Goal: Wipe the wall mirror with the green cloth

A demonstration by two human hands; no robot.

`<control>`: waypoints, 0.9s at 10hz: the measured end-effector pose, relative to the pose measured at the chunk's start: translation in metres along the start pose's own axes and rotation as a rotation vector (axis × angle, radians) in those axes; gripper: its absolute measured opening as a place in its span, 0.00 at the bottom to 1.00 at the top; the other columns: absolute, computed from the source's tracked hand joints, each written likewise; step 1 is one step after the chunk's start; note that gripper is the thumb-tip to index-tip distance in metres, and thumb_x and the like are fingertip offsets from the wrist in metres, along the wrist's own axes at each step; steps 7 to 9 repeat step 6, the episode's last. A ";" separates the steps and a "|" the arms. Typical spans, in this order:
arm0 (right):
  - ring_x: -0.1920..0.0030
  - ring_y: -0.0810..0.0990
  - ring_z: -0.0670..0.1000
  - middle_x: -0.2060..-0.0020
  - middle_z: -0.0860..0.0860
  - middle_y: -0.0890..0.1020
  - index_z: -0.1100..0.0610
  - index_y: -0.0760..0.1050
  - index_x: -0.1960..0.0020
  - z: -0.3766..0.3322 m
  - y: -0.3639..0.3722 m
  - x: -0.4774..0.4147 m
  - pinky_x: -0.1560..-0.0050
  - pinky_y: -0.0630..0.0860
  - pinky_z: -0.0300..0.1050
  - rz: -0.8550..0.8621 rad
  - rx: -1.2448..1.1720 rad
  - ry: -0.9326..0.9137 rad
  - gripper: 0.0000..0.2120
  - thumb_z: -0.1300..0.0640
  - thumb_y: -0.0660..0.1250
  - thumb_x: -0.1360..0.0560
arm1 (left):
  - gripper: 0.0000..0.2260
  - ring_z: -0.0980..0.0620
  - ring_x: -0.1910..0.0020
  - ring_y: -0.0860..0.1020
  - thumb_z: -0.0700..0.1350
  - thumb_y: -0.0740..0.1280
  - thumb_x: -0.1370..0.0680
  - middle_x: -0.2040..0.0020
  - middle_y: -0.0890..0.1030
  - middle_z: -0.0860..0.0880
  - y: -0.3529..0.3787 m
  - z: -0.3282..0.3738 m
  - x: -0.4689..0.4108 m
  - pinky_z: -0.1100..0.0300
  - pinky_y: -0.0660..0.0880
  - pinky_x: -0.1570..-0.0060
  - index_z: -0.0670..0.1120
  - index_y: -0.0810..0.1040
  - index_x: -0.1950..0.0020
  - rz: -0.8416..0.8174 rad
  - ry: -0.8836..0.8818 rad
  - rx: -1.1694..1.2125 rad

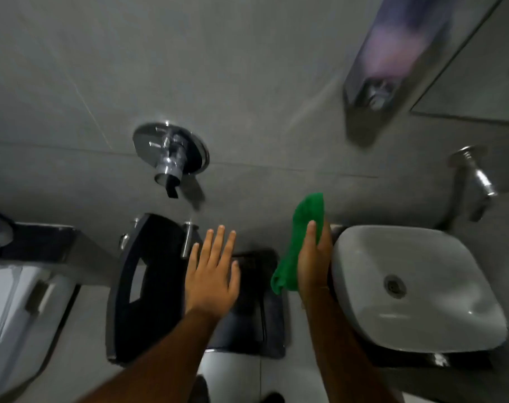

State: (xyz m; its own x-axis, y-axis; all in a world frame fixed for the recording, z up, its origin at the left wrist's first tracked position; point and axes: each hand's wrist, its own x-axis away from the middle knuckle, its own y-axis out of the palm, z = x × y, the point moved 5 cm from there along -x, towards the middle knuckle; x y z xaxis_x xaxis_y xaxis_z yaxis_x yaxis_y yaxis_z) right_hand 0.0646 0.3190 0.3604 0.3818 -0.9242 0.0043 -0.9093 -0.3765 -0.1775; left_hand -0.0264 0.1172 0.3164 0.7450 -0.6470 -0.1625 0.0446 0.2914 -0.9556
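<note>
just green cloth (301,242) beside basin rim (339,245)

Tiled bathroom: washbasin (416,286), wall tap (477,175).

Fuzzy green cloth (301,242); glossy white basin (416,286); polished chrome valve (172,152); matt grey wall tiles (218,68)

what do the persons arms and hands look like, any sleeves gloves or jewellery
Both forearms are bare as far as the frame shows, with no sleeves in view. The left hand and the right hand wear no gloves. No rings, watch or wristband are visible, though the picture is somewhat blurred.
</note>
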 end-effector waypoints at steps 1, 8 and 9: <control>0.24 0.73 0.56 0.25 0.52 0.74 0.58 0.67 0.20 0.091 0.022 0.008 0.28 0.68 0.39 -0.058 0.074 0.136 0.21 0.56 0.58 0.12 | 0.31 0.42 0.11 0.64 0.54 0.56 0.15 0.10 0.64 0.45 0.066 -0.025 0.021 0.42 0.55 0.15 0.47 0.69 0.11 -0.094 -0.038 -0.017; 0.13 0.45 0.55 0.13 0.53 0.46 0.56 0.45 0.14 0.458 0.193 0.060 0.14 0.47 0.59 -0.782 1.010 -0.083 0.39 0.40 0.58 0.15 | 0.32 0.44 0.09 0.56 0.54 0.51 0.14 0.09 0.60 0.45 0.296 -0.135 0.112 0.40 0.55 0.12 0.47 0.62 0.09 -0.335 -0.188 -0.018; 0.13 0.45 0.55 0.13 0.53 0.46 0.56 0.45 0.14 0.458 0.193 0.060 0.14 0.47 0.59 -0.782 1.010 -0.083 0.39 0.40 0.58 0.15 | 0.32 0.44 0.09 0.56 0.54 0.51 0.14 0.09 0.60 0.45 0.296 -0.135 0.112 0.40 0.55 0.12 0.47 0.62 0.09 -0.335 -0.188 -0.018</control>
